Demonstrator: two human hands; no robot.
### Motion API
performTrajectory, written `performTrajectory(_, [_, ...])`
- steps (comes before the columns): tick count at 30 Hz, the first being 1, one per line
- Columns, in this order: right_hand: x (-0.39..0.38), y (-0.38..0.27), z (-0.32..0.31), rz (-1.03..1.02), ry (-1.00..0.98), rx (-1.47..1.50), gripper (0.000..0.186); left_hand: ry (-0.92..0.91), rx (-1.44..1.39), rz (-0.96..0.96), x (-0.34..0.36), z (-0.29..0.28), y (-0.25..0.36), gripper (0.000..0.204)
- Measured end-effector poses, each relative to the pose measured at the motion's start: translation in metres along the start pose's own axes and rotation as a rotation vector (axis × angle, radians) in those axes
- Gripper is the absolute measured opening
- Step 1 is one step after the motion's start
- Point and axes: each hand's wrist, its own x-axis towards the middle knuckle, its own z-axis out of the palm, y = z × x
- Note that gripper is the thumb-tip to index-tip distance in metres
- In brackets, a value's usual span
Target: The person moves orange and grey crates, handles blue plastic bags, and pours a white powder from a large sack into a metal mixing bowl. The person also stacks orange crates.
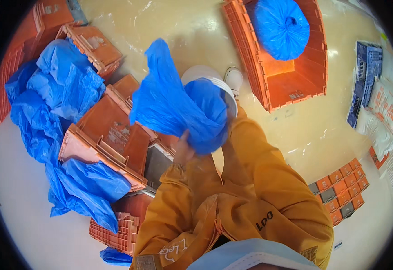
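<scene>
A blue plastic bag (174,105) is bunched over and partly inside a white bucket (230,100) in front of my body. One loose end of the bag sticks out to the far left. At the bag's near left edge is my left hand (184,149), its fingers closed on the plastic. My right hand (232,118) is by the right side of the bucket's rim; it is smeared by motion and its fingers are mostly hidden. The bag and my arms cover much of the bucket.
To the right stands an open orange crate (268,85) holding a tied, full blue bag (282,29). Stacked orange crates (115,130) line the left, draped with crumpled blue bags (66,81). Farther right are small orange and grey bins (340,186), a dark blue crate (365,81) and white sacks (381,112).
</scene>
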Motion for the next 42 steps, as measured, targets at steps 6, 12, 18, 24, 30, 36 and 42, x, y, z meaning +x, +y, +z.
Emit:
performTrajectory(6, [-0.029, -0.126, -0.090, 0.414, -0.284, -0.669, 0.045, -0.117, 0.115, -0.742, -0.002, 0.031, 0.025, 0.059])
performTrajectory(12, [-0.096, -0.144, -0.042, -0.115, 0.089, -0.214, 0.038, 0.107, -0.254, -0.214, 0.086, -0.014, -0.005, 0.047])
performTrajectory(18, [-0.007, 0.023, -0.010, -0.715, 0.252, -1.170, 0.045, 0.171, -0.241, -0.068, 0.084, -0.059, -0.032, 0.033])
performTrajectory(24, [0.000, -0.079, -0.104, 0.001, -0.033, -0.851, 0.033, 0.522, 0.215, 0.615, 0.033, -0.146, -0.008, 0.021])
performTrajectory(30, [-0.073, -0.220, -0.105, -0.349, 0.160, -0.076, 0.029, 0.579, 0.835, 1.026, -0.021, -0.036, 0.128, 0.010])
performTrajectory(36, [-0.060, -0.097, -0.050, -0.308, 0.304, -1.175, 0.036, 0.554, 1.488, 0.218, 0.015, -0.035, 0.079, 0.038])
performTrajectory(42, [-0.124, -0.004, -0.074, 0.095, 0.253, -1.312, 0.045, 0.601, 1.719, 0.348, -0.007, -0.092, 0.020, 0.038])
